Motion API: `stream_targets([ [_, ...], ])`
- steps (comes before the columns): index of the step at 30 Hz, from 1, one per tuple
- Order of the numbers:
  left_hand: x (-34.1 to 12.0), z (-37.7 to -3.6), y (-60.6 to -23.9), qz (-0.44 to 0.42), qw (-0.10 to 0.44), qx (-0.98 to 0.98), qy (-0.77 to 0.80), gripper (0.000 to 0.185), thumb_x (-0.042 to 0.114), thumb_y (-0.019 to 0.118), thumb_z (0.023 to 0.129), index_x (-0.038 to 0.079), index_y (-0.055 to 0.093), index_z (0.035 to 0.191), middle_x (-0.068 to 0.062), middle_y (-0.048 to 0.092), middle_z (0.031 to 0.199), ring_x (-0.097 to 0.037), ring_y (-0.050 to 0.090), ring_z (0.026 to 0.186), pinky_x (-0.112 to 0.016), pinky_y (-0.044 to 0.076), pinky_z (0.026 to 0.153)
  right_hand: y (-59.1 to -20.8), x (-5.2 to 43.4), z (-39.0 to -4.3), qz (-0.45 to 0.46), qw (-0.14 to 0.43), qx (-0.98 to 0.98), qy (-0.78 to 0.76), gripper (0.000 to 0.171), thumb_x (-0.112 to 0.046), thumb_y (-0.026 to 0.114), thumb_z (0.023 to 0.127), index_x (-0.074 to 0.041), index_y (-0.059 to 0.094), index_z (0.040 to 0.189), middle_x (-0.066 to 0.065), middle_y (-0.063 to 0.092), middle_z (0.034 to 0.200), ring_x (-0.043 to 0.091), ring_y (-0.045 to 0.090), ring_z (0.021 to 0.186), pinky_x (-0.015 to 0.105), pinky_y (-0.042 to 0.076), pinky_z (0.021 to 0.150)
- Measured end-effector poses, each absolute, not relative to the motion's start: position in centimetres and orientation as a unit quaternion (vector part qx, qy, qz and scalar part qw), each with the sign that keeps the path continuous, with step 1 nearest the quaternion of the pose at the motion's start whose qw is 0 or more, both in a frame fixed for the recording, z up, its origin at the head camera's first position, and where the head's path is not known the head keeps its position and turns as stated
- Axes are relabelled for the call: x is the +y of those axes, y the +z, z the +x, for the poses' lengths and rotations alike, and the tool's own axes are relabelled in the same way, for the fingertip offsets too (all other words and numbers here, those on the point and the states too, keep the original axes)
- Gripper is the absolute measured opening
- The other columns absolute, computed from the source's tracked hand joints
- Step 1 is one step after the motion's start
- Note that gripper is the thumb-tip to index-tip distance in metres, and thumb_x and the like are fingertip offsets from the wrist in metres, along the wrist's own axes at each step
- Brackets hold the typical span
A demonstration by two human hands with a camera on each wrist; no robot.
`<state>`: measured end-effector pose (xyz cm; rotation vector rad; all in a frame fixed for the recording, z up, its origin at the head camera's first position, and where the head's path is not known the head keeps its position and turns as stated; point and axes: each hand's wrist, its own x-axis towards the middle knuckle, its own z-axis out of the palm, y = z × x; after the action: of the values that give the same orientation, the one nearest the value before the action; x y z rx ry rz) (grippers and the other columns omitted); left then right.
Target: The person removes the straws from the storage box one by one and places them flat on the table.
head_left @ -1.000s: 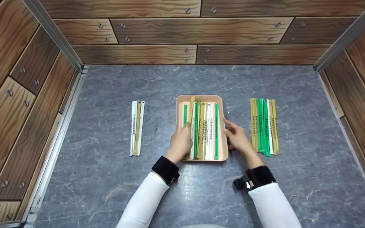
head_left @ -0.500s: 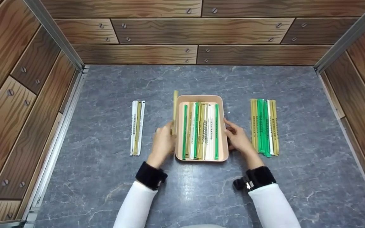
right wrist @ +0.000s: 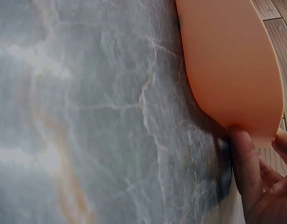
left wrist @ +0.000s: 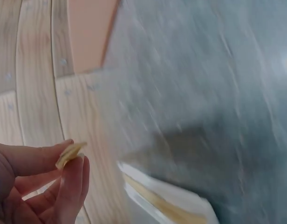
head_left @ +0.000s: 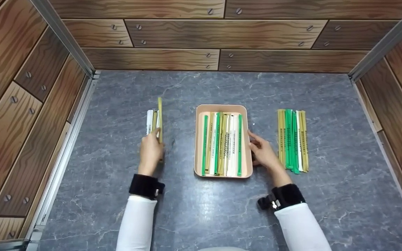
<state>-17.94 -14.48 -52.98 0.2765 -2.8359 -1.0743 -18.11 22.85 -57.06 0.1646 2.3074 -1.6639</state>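
My left hand (head_left: 150,150) pinches a gold paper-wrapped straw (head_left: 160,115) between thumb and fingers. It hangs over the right edge of the left group, where wrapped straws (head_left: 150,120), white and gold, lie side by side; my hand hides their lower part. In the left wrist view the straw's flat end (left wrist: 70,154) pokes out between the fingertips, with the group on the table below. My right hand (head_left: 265,153) touches the right outer wall of the peach tray (head_left: 198,139), its fingers outside. Inside the tray lie several wrapped straws (head_left: 229,146) in green, gold and white.
Another row of wrapped straws (head_left: 289,139), gold, green and white, lies right of the tray on the grey marbled table (head_left: 194,216). Wood-patterned panels (head_left: 173,33) stand at the back and both sides, with metal rails along the side edges.
My left hand has lifted the gold wrapped straw out of the tray and carried it left to the group there. The right hand stays at the tray.
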Motion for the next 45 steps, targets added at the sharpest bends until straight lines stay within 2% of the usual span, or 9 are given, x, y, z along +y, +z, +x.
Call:
stream_targets([
  [4, -16.1, -18.4, -53.5, 0.125, 0.025, -0.936, -0.329, 0.055, -0.007, 0.058, 0.080, 0.007, 0.061, 0.133, -0.022, 0.069, 0.096, -0.040, 0.065, 0.080, -0.053, 0.051, 0.064, -57.0, 22.9, -18.1, 0.059, 0.148, 0.799, -0.580, 0.053, -0.010, 0.045, 0.104, -0.020, 0.033, 0.154, 0.030, 0.051, 0.129, 0.036, 0.060, 0.099, 0.044, 0.058, 0.054],
  [11, -17.4, -18.6, -54.6, 0.154, -0.011, -0.940, -0.306, 0.052, -0.002, 0.058, 0.083, 0.011, 0.061, 0.134, -0.022, 0.067, 0.113, -0.044, 0.064, 0.095, -0.056, 0.051, 0.072, -57.0, 22.8, -18.0, 0.067, 0.153, 0.792, -0.588, 0.053, -0.010, 0.046, 0.104, -0.022, 0.034, 0.154, 0.029, 0.050, 0.131, 0.038, 0.060, 0.100, 0.045, 0.058, 0.056],
  [25, -17.6, -18.5, -55.3, 0.167, -0.017, -0.943, -0.287, 0.041, 0.004, 0.057, 0.089, 0.012, 0.066, 0.128, -0.023, 0.067, 0.113, -0.045, 0.064, 0.096, -0.057, 0.051, 0.072, -57.3, 22.9, -18.1, 0.060, 0.151, 0.795, -0.584, 0.053, -0.011, 0.047, 0.104, -0.022, 0.034, 0.154, 0.030, 0.050, 0.132, 0.040, 0.059, 0.103, 0.045, 0.058, 0.056],
  [30, -16.9, -18.2, -54.6, 0.162, 0.011, -0.948, -0.273, 0.038, 0.006, 0.062, 0.087, 0.009, 0.068, 0.124, -0.024, 0.068, 0.108, -0.046, 0.064, 0.092, -0.057, 0.051, 0.071, -57.2, 22.9, -18.1, 0.058, 0.148, 0.798, -0.581, 0.053, -0.011, 0.046, 0.104, -0.022, 0.035, 0.154, 0.029, 0.052, 0.130, 0.038, 0.061, 0.099, 0.045, 0.058, 0.055],
  [35, -14.6, -17.7, -52.9, 0.108, 0.077, -0.957, -0.257, 0.035, 0.004, 0.066, 0.082, 0.004, 0.068, 0.118, -0.025, 0.067, 0.098, -0.047, 0.065, 0.082, -0.058, 0.052, 0.064, -57.1, 22.9, -18.1, 0.060, 0.149, 0.799, -0.579, 0.053, -0.011, 0.046, 0.104, -0.022, 0.034, 0.154, 0.028, 0.052, 0.129, 0.036, 0.061, 0.098, 0.045, 0.058, 0.053],
  [37, -13.3, -17.4, -52.3, 0.062, 0.094, -0.958, -0.263, 0.035, 0.002, 0.068, 0.081, 0.001, 0.068, 0.116, -0.026, 0.067, 0.098, -0.045, 0.065, 0.083, -0.056, 0.053, 0.067, -57.1, 22.9, -18.1, 0.058, 0.149, 0.801, -0.577, 0.053, -0.011, 0.046, 0.104, -0.021, 0.034, 0.154, 0.029, 0.052, 0.129, 0.036, 0.061, 0.099, 0.044, 0.058, 0.053],
  [42, -9.1, -16.8, -51.5, -0.050, 0.063, -0.944, -0.319, 0.039, 0.002, 0.071, 0.085, -0.003, 0.063, 0.123, -0.025, 0.065, 0.106, -0.038, 0.064, 0.093, -0.048, 0.055, 0.078, -57.1, 22.9, -18.1, 0.055, 0.151, 0.799, -0.579, 0.053, -0.011, 0.046, 0.104, -0.021, 0.033, 0.154, 0.030, 0.051, 0.131, 0.038, 0.060, 0.100, 0.045, 0.058, 0.053],
  [45, -6.4, -16.5, -51.6, -0.088, 0.025, -0.933, -0.347, 0.048, 0.003, 0.070, 0.086, -0.003, 0.056, 0.132, -0.026, 0.062, 0.113, -0.035, 0.064, 0.091, -0.041, 0.056, 0.076, -57.1, 22.9, -18.1, 0.054, 0.152, 0.797, -0.582, 0.053, -0.011, 0.046, 0.104, -0.021, 0.033, 0.154, 0.030, 0.051, 0.132, 0.038, 0.060, 0.100, 0.045, 0.058, 0.053],
])
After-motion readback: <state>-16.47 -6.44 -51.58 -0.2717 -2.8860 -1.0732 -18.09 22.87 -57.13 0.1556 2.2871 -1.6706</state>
